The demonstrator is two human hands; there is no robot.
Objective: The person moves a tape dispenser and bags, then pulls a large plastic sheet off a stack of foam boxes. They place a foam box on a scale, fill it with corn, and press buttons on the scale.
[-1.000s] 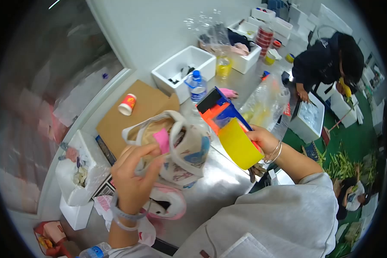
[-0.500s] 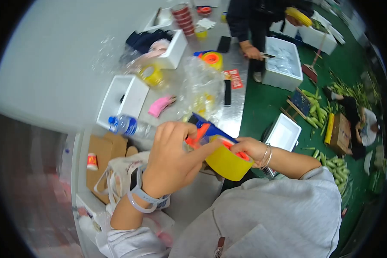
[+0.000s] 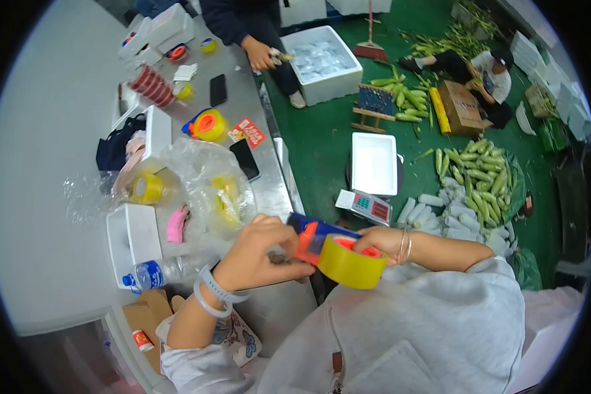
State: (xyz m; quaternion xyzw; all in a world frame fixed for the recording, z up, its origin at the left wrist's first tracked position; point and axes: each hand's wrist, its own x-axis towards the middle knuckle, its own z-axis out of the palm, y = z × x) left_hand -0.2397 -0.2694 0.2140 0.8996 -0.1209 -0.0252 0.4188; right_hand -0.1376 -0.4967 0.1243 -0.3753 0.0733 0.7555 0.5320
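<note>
My right hand (image 3: 383, 244) grips a tape dispenser (image 3: 315, 231), blue and orange, loaded with a wide roll of yellow tape (image 3: 352, 264). Its fingers reach into the orange hub of the roll. At the dispenser's front end is my left hand (image 3: 259, 253), fingers bent and thumb stretched out below them with a gap between. The left fingertips are slightly blurred beside the orange part; whether they touch it or a tape end cannot be made out. Both hands are in front of my grey jacket, near the table's front edge.
On the metal table (image 3: 269, 164) are a second tape dispenser (image 3: 208, 125), phones (image 3: 244, 159), a plastic bag (image 3: 210, 190), a water bottle (image 3: 154, 274) and foam boxes (image 3: 138, 233). A co-worker's hand (image 3: 259, 56) is beyond. Scales (image 3: 366, 206) and green vegetables (image 3: 482, 180) are to the right.
My view has swung, so the table now appears farther left and more floor shows. The dispenser remains in my right hand. My left fingers have drawn in and down at its front end.
</note>
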